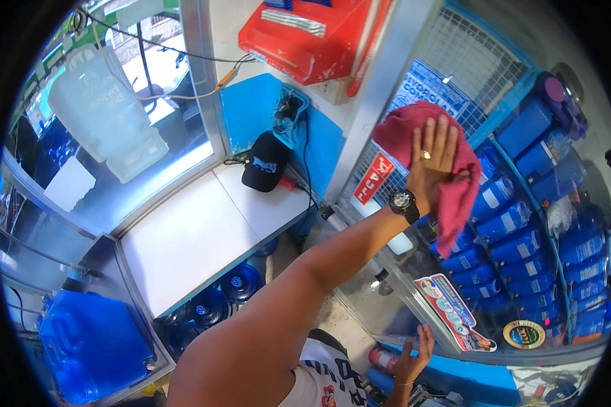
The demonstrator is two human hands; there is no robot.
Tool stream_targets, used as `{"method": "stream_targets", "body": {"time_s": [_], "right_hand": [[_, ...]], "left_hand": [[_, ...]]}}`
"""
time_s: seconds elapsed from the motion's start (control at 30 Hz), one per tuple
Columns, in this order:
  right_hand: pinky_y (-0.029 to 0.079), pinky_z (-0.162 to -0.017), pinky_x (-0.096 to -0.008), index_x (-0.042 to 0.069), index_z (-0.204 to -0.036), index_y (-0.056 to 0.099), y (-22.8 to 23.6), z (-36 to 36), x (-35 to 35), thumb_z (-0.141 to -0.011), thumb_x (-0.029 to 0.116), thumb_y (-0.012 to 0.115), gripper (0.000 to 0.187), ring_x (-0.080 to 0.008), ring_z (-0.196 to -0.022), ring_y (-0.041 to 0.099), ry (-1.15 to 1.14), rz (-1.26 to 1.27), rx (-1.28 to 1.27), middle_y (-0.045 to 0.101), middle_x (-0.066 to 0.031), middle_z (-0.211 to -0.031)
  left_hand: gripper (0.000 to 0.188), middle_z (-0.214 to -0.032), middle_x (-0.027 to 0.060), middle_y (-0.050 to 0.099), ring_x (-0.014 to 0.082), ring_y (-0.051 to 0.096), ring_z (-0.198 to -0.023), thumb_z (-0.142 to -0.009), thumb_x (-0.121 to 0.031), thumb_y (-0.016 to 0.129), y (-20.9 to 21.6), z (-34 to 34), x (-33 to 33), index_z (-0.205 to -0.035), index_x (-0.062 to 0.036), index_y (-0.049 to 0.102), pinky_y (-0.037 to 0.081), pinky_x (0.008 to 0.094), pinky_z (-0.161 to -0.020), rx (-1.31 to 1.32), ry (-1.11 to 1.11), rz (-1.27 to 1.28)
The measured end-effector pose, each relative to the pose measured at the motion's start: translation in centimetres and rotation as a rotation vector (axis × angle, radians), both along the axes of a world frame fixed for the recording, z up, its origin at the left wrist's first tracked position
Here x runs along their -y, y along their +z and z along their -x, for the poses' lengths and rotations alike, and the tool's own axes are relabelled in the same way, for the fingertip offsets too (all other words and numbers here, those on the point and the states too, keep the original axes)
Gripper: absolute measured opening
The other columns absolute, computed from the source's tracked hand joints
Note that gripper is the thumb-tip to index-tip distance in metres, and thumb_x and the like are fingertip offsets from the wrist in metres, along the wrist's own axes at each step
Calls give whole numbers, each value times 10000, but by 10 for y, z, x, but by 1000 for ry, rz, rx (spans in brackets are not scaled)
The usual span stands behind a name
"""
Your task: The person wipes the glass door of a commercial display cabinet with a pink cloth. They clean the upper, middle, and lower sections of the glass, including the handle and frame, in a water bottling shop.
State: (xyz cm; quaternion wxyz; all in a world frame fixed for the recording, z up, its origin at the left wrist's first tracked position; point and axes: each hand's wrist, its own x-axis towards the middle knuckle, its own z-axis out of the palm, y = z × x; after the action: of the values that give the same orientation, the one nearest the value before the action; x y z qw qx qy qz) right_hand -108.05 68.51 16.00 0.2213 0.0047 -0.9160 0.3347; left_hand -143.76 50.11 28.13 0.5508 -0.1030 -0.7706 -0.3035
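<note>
My left hand, with a ring on one finger and a black watch at the wrist, holds a dark pink cloth against a glass pane. Its fingers lie straight over the cloth, which spreads beyond both sides of the hand and hangs down past the wrist. A red sticker is on the glass beside the cloth. Lower down, my right hand is raised with its fingers apart and nothing in them. Close to it stands a red and white can or bottle, partly hidden.
Blue water containers are stacked beyond the glass. A white-topped counter bears a black cap at its far end. To the left are a large blue jug and a window. A red wall holder hangs above.
</note>
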Motion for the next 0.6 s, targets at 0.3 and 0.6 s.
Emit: {"method": "stream_targets", "body": {"time_s": [0.3,0.6], "right_hand": [[436,-1099,-479,-6,-1235,690,17,44,52,-868,12,657,370,-389,-1295,575,105,-9,-49,618,-191,-1384],[455,-1090,-457,-5,-1191,715,-4,3,50,-896,33,685,299,-367,-1262,600,-19,75,96,633,-181,-1356]], "left_hand": [[785,-1618,272,239,475,230,-1493,-991,-422,571,-157,-7,101,-1570,28,294,215,549,-1229,280,-307,-652],[443,-1336,212,613,385,569,-1259,-1019,-155,567,-273,6,160,-1435,-14,518,418,472,-1099,355,-422,-657]]}}
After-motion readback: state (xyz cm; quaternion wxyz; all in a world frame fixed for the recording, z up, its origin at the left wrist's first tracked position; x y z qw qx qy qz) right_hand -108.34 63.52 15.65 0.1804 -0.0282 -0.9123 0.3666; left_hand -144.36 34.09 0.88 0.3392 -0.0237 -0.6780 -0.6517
